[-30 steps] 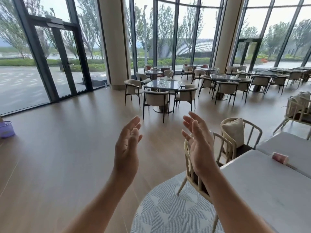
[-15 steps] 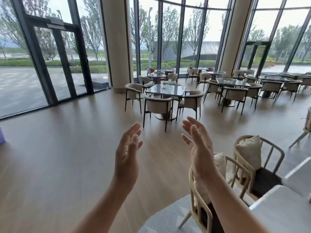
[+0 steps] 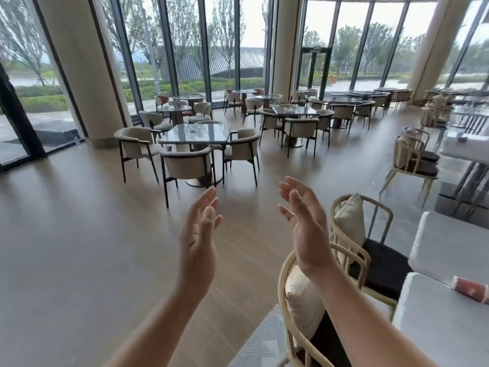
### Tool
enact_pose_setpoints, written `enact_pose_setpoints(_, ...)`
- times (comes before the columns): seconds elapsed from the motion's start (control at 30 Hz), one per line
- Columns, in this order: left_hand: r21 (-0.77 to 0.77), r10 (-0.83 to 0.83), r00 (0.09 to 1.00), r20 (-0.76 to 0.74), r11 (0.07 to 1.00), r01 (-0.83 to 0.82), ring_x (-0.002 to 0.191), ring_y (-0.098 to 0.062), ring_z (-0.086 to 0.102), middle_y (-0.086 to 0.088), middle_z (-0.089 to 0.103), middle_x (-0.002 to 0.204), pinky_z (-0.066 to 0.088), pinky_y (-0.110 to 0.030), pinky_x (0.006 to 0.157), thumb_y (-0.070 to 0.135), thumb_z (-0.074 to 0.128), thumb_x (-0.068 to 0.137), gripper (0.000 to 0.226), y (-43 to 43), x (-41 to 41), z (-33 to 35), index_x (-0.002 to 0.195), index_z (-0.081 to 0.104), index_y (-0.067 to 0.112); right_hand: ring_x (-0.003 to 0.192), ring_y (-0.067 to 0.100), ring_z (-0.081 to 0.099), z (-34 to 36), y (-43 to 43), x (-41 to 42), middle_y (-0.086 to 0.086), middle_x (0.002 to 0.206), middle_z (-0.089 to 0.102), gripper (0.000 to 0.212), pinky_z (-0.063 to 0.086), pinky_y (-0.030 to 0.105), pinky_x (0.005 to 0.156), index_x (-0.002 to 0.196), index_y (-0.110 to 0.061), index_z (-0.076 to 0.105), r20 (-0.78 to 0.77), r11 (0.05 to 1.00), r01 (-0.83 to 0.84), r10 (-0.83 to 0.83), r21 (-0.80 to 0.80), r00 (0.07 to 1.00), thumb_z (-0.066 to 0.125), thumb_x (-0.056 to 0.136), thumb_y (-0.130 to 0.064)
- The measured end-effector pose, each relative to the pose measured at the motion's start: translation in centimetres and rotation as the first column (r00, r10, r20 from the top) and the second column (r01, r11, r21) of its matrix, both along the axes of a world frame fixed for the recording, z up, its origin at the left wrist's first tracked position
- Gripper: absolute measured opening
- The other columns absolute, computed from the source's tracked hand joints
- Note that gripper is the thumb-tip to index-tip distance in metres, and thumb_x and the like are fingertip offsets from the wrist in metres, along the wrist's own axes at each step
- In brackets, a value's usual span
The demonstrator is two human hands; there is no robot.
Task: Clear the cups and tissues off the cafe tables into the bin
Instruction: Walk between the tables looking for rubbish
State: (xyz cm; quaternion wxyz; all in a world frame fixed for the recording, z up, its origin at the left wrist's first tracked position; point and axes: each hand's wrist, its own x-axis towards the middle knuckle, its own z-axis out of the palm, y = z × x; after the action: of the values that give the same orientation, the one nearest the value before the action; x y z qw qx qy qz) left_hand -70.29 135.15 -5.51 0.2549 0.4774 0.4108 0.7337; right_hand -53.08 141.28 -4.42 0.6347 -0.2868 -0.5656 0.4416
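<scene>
My left hand (image 3: 199,235) and my right hand (image 3: 304,223) are raised in front of me, palms facing each other, fingers straight, holding nothing. A red and white box (image 3: 469,286) lies on the white table (image 3: 436,319) at the lower right. Ahead stands a glass-topped square table (image 3: 195,133) with a small pale item near its middle, too small to make out. Another glass-topped table (image 3: 296,111) farther back carries something white. No bin is in view.
Two cream rattan chairs (image 3: 352,250) with cushions stand right below my right hand, beside the white table. Upholstered chairs (image 3: 188,165) ring the glass tables. Thick columns (image 3: 82,64) and glass walls line the far side. Bare wood floor (image 3: 79,247) spreads to the left.
The view has swung to the right and moved nearer the tables. The door has slid off to the left, and the white table with the red box has come back in. Both hands stay raised.
</scene>
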Motion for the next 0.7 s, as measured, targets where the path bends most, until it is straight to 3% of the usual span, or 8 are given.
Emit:
enact_pose_setpoints(0.13,-0.013,-0.146,0.989,-0.002,0.989,0.146,0.133,-0.014,0.058,0.005,0.064,0.139,0.050,-0.046,0.106,0.048,0.048,0.094,0.048,6.4,0.8,-0.2,0.135,0.060,0.025,0.130,0.017,0.060,0.0,3.4,1.6,-0.005,0.132,0.069,0.039,0.044,0.056,0.114,0.126,-0.032,0.066,-0.005,0.990,0.138,-0.138,-0.015,0.990,0.061,0.093,-0.051)
enact_pose_setpoints(0.27,-0.048,-0.333,0.943,0.019,0.941,0.334,0.133,-0.013,0.057,0.007,0.063,0.141,0.049,-0.046,0.107,0.036,0.045,0.101,0.038,11.3,5.3,-1.0,0.134,0.060,0.026,0.133,0.012,0.058,-0.9,5.0,7.0,-0.005,0.135,0.068,0.041,0.041,0.050,0.119,0.132,-0.027,0.064,-0.002,0.953,0.293,-0.294,-0.074,0.956,0.061,0.095,-0.045)
enact_pose_setpoints(0.33,-0.071,-0.427,0.904,0.027,0.901,0.427,0.133,-0.013,0.057,0.007,0.063,0.141,0.049,-0.047,0.108,0.033,0.043,0.101,0.039,13.2,8.7,-1.5,0.136,0.059,0.023,0.130,0.009,0.061,-1.6,5.1,10.4,-0.007,0.131,0.070,0.044,0.045,0.045,0.115,0.132,-0.024,0.064,-0.001,0.917,0.385,-0.387,-0.106,0.922,0.062,0.093,-0.045)
enact_pose_setpoints(0.4,-0.088,-0.508,0.861,0.022,0.857,0.508,0.134,-0.013,0.057,0.007,0.062,0.141,0.048,-0.049,0.110,0.033,0.043,0.101,0.041,14.6,12.5,-1.9,0.137,0.058,0.021,0.125,0.005,0.063,-2.3,4.7,13.7,-0.012,0.126,0.072,0.036,0.049,0.039,0.109,0.124,-0.032,0.068,0.006,0.878,0.460,-0.463,-0.130,0.886,0.063,0.091,-0.048)
enact_pose_setpoints(0.47,-0.114,-0.589,0.808,0.018,0.801,0.587,0.134,-0.011,0.057,0.010,0.063,0.140,0.047,-0.049,0.112,0.033,0.042,0.101,0.040,15.7,16.5,-2.4,0.137,0.058,0.023,0.128,0.007,0.061,-3.0,4.4,17.2,-0.010,0.129,0.071,0.039,0.046,0.044,0.113,0.120,-0.036,0.070,0.008,0.829,0.539,-0.544,-0.150,0.839,0.064,0.087,-0.055)
enact_pose_setpoints(0.57,-0.133,-0.671,0.742,-0.009,0.736,0.664,0.135,-0.011,0.056,0.011,0.062,0.140,0.045,-0.052,0.113,0.036,0.043,0.103,0.039,17.0,22.4,-3.1,0.136,0.060,0.026,0.132,0.010,0.059,-4.0,4.3,22.5,-0.006,0.134,0.068,0.054,0.044,0.051,0.116,0.128,-0.029,0.066,0.030,0.752,0.640,-0.644,-0.157,0.765,0.063,0.084,-0.059)
enact_pose_setpoints(0.7,-0.144,-0.723,0.690,-0.013,0.685,0.714,0.135,-0.011,0.056,0.011,0.062,0.141,0.046,-0.053,0.112,0.044,0.046,0.100,0.044,19.0,30.0,-3.7,0.137,0.060,0.024,0.131,0.011,0.059,-5.1,5.2,29.6,-0.006,0.134,0.068,0.048,0.043,0.056,0.115,0.127,-0.034,0.068,0.041,0.696,0.697,-0.702,-0.171,0.711,0.062,0.086,-0.059)
